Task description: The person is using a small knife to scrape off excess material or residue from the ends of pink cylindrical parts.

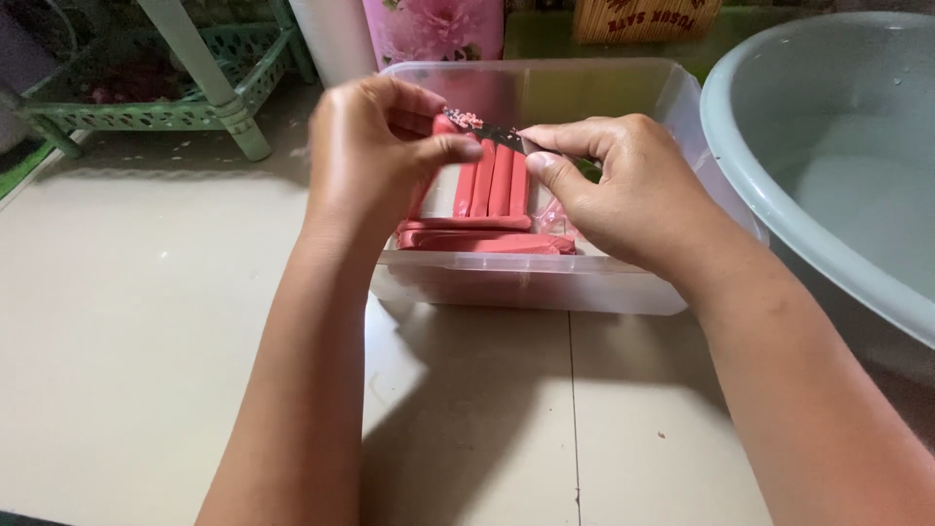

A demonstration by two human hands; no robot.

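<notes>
**Blade against a red stick, over the clear tub**

The work in hand looks like cutting or scraping: both hands meet above the clear rectangular plastic tub (545, 292) that stands on the pale tiled floor (136, 321). The left hand (375, 146) is closed around one long, red, smooth-skinned stick (440, 127), thumb and fingers pinching its upper end over the tub's near-left part. The right hand (623, 185) is closed in a pinch on a thin dark blade (492, 131) — its handle is hidden in the fingers — and the blade's tip lies on the stick's top, where pinkish crumbs cling to the metal.

Inside the tub, more red sticks (492, 180) stand side by side, with others lying across the near wall; they look soft, matte and cylindrical, wrapped or skinned in something faintly glossy.

As a judgement, the next move calls for a steady pinch and a short, controlled stroke away from the left thumb, which sits just beside the edge.

To the tub's right, a large grey-green plastic basin (828, 146), wet inside. Beyond the tub to the left, a green latticed plastic rack (224, 58).
</notes>
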